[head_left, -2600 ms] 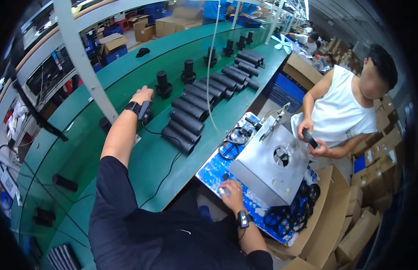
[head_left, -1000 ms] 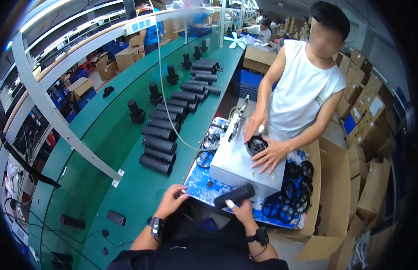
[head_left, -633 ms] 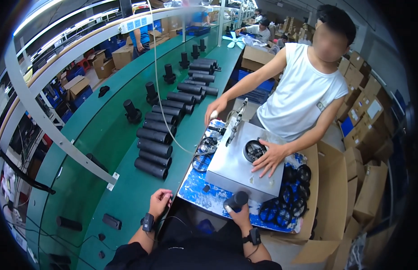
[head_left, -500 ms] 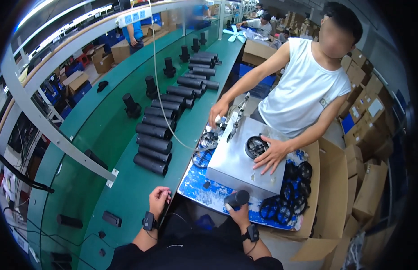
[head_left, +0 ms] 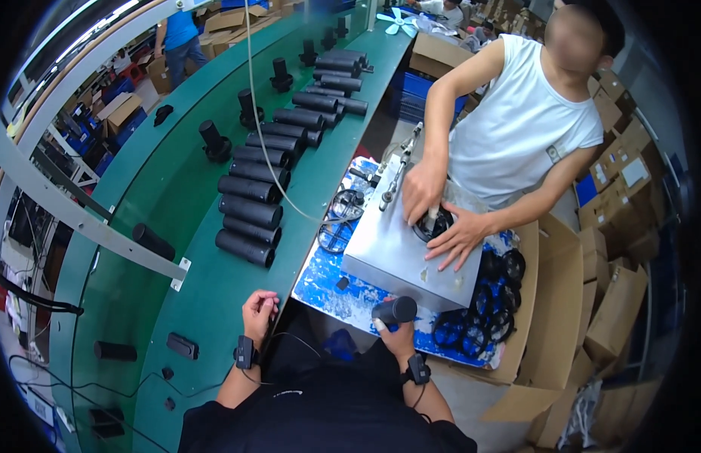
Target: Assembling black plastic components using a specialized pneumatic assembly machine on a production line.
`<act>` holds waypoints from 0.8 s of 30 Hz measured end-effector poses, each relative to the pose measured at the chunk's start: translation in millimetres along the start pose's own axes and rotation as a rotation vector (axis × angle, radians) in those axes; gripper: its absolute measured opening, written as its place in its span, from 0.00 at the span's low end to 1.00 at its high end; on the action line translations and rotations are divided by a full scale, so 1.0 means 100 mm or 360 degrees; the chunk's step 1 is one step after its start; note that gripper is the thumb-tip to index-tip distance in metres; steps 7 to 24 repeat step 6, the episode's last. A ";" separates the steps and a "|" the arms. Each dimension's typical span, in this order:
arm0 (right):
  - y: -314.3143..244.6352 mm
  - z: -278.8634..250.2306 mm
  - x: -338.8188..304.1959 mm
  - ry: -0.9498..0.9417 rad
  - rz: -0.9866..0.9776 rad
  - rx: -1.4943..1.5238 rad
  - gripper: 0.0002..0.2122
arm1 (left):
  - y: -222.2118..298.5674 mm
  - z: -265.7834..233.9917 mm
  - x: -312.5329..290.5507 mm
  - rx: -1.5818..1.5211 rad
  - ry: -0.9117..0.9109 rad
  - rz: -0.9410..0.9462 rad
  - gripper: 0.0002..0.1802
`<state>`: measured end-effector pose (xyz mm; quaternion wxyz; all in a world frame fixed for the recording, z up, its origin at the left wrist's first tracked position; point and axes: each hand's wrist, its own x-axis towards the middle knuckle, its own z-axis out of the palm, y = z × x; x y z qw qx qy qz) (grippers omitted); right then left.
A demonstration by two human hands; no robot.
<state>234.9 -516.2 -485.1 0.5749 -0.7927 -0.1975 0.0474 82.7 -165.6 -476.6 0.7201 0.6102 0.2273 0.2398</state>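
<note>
My right hand (head_left: pixel 398 340) is wrapped round a short black cylinder (head_left: pixel 395 310), held tilted at the front edge of the blue worn board (head_left: pixel 320 296). My left hand (head_left: pixel 260 311) rests at the edge of the green bench (head_left: pixel 199 298), fingers curled together, with nothing visible in them. A row of black tubes (head_left: pixel 248 211) lies on the bench beyond it. Across from me, a co-worker's hands (head_left: pixel 457 230) work on a black ring-shaped part (head_left: pixel 433 224) on top of a metal box (head_left: pixel 380 260); one hand presses a small pale thing into it.
Black spoked rings (head_left: pixel 471 332) are heaped on the board's right side, beside an open cardboard box (head_left: pixel 543 325). Several upright black fittings (head_left: pixel 211 141) stand along the bench's far side. A pale cable (head_left: pixel 269 151) hangs over the tubes. A black oblong device (head_left: pixel 183 346) lies at left.
The co-worker's one hand has moved from beside the metal box to the black ring on top. My view has shifted a little; my hands keep about the same pose.
</note>
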 end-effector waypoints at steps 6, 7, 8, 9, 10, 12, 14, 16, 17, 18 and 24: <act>-0.07 0.00 0.11 0.0049 -0.0160 -0.0201 0.28 | -0.06 0.02 -0.12 -0.0052 -0.0009 -0.0070 0.06; -0.07 0.00 0.11 0.0049 -0.0160 -0.0201 0.28 | -0.06 0.02 -0.12 -0.0052 -0.0009 -0.0070 0.06; -0.07 0.00 0.11 0.0049 -0.0160 -0.0201 0.28 | -0.06 0.02 -0.12 -0.0052 -0.0009 -0.0070 0.06; -0.07 0.00 0.11 0.0049 -0.0160 -0.0201 0.28 | -0.06 0.02 -0.12 -0.0052 -0.0009 -0.0070 0.06; -0.07 0.00 0.11 0.0049 -0.0160 -0.0201 0.28 | -0.06 0.02 -0.12 -0.0052 -0.0009 -0.0070 0.06; -0.07 0.00 0.11 0.0049 -0.0160 -0.0201 0.28 | -0.06 0.02 -0.12 -0.0052 -0.0009 -0.0070 0.06; -0.07 0.00 0.11 0.0049 -0.0160 -0.0201 0.28 | -0.06 0.02 -0.12 -0.0052 -0.0009 -0.0070 0.06; -0.07 0.00 0.11 0.0049 -0.0160 -0.0201 0.28 | -0.06 0.02 -0.12 -0.0052 -0.0009 -0.0070 0.06; -0.07 0.00 0.11 0.0049 -0.0160 -0.0201 0.28 | -0.06 0.02 -0.12 -0.0052 -0.0009 -0.0070 0.06; -0.07 0.00 0.11 0.0049 -0.0160 -0.0201 0.28 | -0.06 0.02 -0.12 -0.0052 -0.0009 -0.0070 0.06; -0.07 0.00 0.11 0.0049 -0.0160 -0.0201 0.28 | -0.06 0.02 -0.12 -0.0052 -0.0009 -0.0070 0.06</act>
